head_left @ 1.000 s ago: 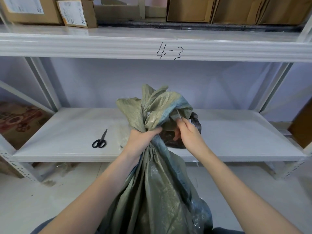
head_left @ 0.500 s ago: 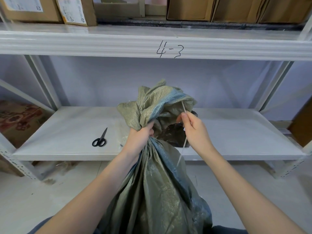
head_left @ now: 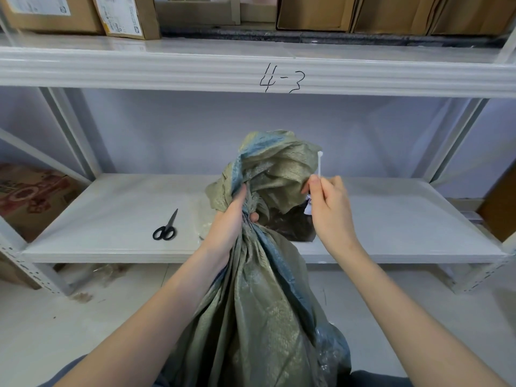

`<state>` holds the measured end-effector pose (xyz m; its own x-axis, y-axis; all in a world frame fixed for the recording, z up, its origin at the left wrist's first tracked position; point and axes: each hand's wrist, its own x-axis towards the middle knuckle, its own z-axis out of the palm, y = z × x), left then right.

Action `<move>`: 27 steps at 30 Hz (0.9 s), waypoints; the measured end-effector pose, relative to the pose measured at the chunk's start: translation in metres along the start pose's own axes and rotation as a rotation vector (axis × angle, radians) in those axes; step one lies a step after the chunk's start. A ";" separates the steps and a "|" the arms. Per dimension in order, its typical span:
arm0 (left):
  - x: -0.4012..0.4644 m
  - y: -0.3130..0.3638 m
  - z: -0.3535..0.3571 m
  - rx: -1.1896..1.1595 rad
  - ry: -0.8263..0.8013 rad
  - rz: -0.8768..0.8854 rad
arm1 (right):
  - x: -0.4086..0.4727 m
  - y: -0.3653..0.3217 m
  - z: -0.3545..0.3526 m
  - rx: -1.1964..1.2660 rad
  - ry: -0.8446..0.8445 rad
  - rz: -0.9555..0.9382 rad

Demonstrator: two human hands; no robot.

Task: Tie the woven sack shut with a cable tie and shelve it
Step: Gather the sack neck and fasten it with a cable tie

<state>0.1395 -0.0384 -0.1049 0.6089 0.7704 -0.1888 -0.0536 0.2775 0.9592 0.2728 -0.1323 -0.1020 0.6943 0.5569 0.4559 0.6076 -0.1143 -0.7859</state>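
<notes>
A grey-green woven sack [head_left: 259, 308] with a blue stripe stands on the floor in front of me, its mouth bunched up above the lower shelf's front edge. My left hand [head_left: 231, 216] grips the gathered neck tightly. My right hand [head_left: 329, 208] is just right of the sack's crumpled top and pinches a thin white cable tie [head_left: 320, 164], which points upward. The tie's lower end is hidden behind the hand. The tie is not around the neck.
Black scissors [head_left: 166, 228] lie on the white lower shelf [head_left: 391, 219], left of the sack. A dark bundle [head_left: 290, 224] sits on the shelf behind the sack. Cardboard boxes [head_left: 125, 15] fill the upper shelf marked 4-3. A printed carton [head_left: 30, 199] stands far left.
My right hand has drawn the cable tie out to the right and upward, away from the sack's top. My left hand keeps its grip on the neck, and the bunched top has shifted slightly right.
</notes>
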 end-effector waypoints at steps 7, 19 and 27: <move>0.000 -0.001 0.002 0.016 0.012 0.048 | -0.003 -0.005 0.005 0.110 -0.081 -0.028; -0.011 -0.002 0.011 0.144 0.039 0.180 | -0.007 -0.004 0.019 0.084 -0.176 -0.031; -0.011 -0.004 0.013 0.173 0.030 0.257 | -0.014 -0.005 0.023 -0.059 -0.319 -0.046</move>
<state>0.1434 -0.0548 -0.1036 0.5695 0.8198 0.0607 -0.0655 -0.0284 0.9974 0.2510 -0.1206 -0.1139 0.5155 0.7911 0.3293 0.6634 -0.1252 -0.7377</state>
